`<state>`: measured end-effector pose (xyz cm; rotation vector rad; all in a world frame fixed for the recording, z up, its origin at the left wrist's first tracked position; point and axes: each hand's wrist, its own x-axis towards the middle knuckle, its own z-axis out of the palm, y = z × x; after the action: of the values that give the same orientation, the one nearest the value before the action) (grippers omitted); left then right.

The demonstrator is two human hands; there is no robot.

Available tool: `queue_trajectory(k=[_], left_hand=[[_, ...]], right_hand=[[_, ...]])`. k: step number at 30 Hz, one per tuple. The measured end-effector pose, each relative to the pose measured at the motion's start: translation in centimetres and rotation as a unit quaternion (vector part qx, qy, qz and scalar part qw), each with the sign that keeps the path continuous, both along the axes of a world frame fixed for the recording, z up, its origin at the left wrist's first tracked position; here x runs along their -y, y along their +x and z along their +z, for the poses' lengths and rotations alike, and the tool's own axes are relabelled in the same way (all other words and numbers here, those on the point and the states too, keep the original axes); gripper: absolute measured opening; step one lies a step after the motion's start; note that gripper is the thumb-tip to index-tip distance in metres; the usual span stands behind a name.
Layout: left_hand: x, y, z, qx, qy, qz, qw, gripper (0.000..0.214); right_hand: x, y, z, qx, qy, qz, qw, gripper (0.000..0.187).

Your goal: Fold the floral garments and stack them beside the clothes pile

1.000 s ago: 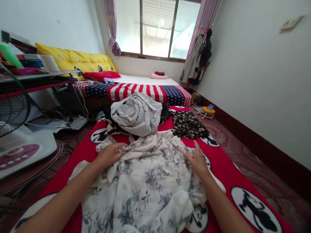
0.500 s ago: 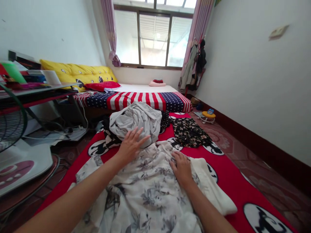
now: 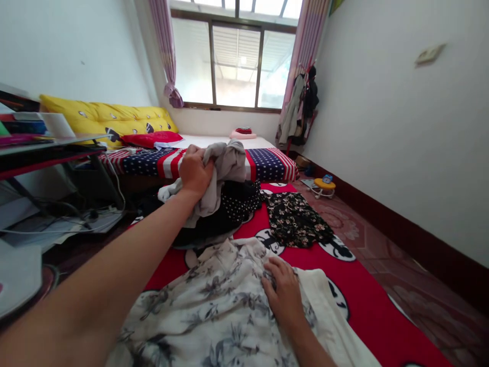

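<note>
My left hand (image 3: 196,171) is closed round a bunched light grey garment (image 3: 225,160), raised above a heap of clothes. Under it in the heap show black cloth and a black garment with white dots (image 3: 242,199). My right hand (image 3: 284,285) lies with fingers spread on a white garment with a grey floral print (image 3: 214,295), spread out in front of me. Beside my right forearm, a plain cream cloth (image 3: 324,306) sticks out from under the floral garment.
A red blanket with black-and-white motifs (image 3: 382,311) lies beneath the clothes. To the right is a black floral garment (image 3: 298,216); beyond it, a small yellow stool (image 3: 324,183). A bed with a striped, starred cover (image 3: 214,160) stands ahead, a cluttered desk (image 3: 57,145) at left.
My left hand has gone from lying open at the heap's edge to gripping the grey garment and lifting it, uncovering dark clothes. The right hand stays on the floral garment.
</note>
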<state>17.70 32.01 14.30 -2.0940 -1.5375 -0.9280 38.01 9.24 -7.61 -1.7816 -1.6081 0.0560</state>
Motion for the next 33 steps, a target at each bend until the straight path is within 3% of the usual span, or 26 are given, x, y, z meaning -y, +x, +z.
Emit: queue_trajectory(k=[2, 7, 9, 11, 13, 15, 18, 22, 24, 28, 31, 33], left_hand=[[-1.2, 1.3, -1.4, 0.014, -0.008, 0.012, 1.000, 0.046], [-2.5, 3.9, -9.1, -0.097, -0.134, -0.105, 0.981, 0.048], [-2.3, 4.3, -10.2, -0.129, -0.164, -0.140, 0.968, 0.060], [-1.2, 4.1, -10.1, -0.134, -0.156, -0.171, 0.964, 0.064], [1.1, 3.4, -9.9, -0.097, -0.113, -0.219, 0.964, 0.048], [4.6, 2.1, -10.9, -0.030, -0.076, -0.264, 0.961, 0.030], [10.3, -1.0, -14.8, 0.035, -0.126, -0.223, 0.966, 0.030], [15.3, -5.1, -19.8, 0.066, -0.206, -0.146, 0.965, 0.056], [16.8, -6.3, -20.4, 0.068, -0.220, -0.111, 0.967, 0.056], [18.8, -7.1, -19.3, 0.030, -0.219, -0.052, 0.974, 0.055], [19.9, -7.8, -18.3, 0.001, -0.294, 0.000, 0.956, 0.046], [20.2, -9.1, -17.6, -0.013, -0.340, -0.010, 0.940, 0.036]], right_hand=[[0.0, 0.0, 0.0, -0.006, -0.003, 0.002, 1.000, 0.027], [0.0, 0.0, 0.1, -0.009, -0.008, 0.004, 1.000, 0.027], [-0.1, 0.0, 0.1, -0.010, -0.011, 0.002, 1.000, 0.026], [-0.1, 0.1, 0.2, -0.011, -0.010, 0.003, 1.000, 0.025], [-0.2, 0.1, 0.1, -0.015, -0.006, 0.006, 1.000, 0.024], [-0.3, 0.1, 0.1, -0.030, 0.004, 0.004, 1.000, 0.023], [-0.3, 0.1, -0.1, -0.103, 0.044, -0.012, 0.994, 0.026], [-0.2, 0.4, -0.2, -0.201, 0.099, -0.040, 0.974, 0.035], [-0.6, 0.7, 0.0, -0.190, 0.097, -0.055, 0.975, 0.038], [-3.1, 0.4, 1.4, -0.124, 0.017, -0.068, 0.990, 0.049], [-4.9, -0.5, 3.2, -0.095, -0.083, -0.014, 0.992, 0.066], [-5.1, -0.9, 4.4, -0.093, -0.128, 0.056, 0.986, 0.060]])
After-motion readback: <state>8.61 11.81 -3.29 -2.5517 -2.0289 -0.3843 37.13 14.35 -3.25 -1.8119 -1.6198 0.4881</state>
